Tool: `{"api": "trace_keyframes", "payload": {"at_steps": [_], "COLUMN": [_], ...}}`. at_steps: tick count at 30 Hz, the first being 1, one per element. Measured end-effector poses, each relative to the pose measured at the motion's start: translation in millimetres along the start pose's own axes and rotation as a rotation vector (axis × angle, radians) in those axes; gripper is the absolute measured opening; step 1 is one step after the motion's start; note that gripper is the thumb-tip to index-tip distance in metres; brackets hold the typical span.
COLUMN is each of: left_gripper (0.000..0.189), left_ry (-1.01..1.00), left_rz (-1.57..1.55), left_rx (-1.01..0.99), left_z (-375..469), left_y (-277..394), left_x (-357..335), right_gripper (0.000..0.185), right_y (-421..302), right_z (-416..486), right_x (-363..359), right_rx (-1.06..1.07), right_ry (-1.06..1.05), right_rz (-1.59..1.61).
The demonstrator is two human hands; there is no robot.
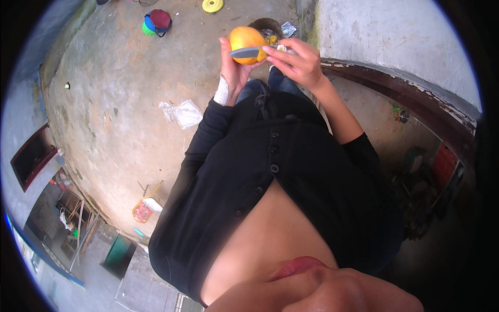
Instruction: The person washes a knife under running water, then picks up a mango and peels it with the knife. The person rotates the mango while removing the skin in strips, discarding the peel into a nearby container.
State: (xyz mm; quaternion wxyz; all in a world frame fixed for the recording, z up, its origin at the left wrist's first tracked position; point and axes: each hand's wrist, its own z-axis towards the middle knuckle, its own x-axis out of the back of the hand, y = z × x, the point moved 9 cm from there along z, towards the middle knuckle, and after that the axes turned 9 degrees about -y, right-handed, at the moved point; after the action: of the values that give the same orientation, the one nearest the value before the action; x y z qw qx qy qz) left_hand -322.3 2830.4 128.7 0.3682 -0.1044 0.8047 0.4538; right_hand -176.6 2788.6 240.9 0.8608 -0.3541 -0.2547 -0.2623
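A round yellow-orange fruit (246, 37) rests in my left hand (235, 74), whose thumb stands up along its side. My right hand (298, 62) grips a knife by its handle, which is mostly hidden by the fingers. The knife's grey blade (245, 52) lies across the front of the fruit, its tip towards my left thumb. By the blade's base, near my right fingertips, shows a small orange piece (262, 54), perhaps peel. Below the hands, a dark round bin (267, 24) on the floor holds scraps and yellow bits (271, 39).
A silvery wrapper (288, 29) lies beside the bin, close to a wall (390, 39). On the concrete floor (117, 97) are a clear plastic sheet (182, 113), a red, blue and green item (156, 21), a yellow disc (213, 5) and a small chair (145, 208).
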Motion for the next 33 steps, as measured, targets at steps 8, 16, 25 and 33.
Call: {"api": "trace_keyframes", "payload": {"at_steps": [8,16,25,33], "left_gripper": [0.077,0.070,0.069,0.087], "left_ry": [-0.031,-0.113,-0.092,-0.161], "left_rz": [0.062,0.053,-0.014,0.191], "left_rx": [-0.154,-0.264,-0.205,-0.307], "left_z": [-1,2,9,-6], "left_y": [8,9,-3,17], "left_x": [-3,2,19,-5], "right_gripper": [0.039,0.035,0.040,0.034], "right_y": [6,3,-1,29], "right_z": [-2,-4,-2,-6], "right_x": [-2,-3,-2,8], "right_rx": [-0.128,-0.122,-0.064,-0.272], "right_ry": [0.026,0.017,0.068,0.119], "right_rz": [0.192,0.238,0.134,0.211]}}
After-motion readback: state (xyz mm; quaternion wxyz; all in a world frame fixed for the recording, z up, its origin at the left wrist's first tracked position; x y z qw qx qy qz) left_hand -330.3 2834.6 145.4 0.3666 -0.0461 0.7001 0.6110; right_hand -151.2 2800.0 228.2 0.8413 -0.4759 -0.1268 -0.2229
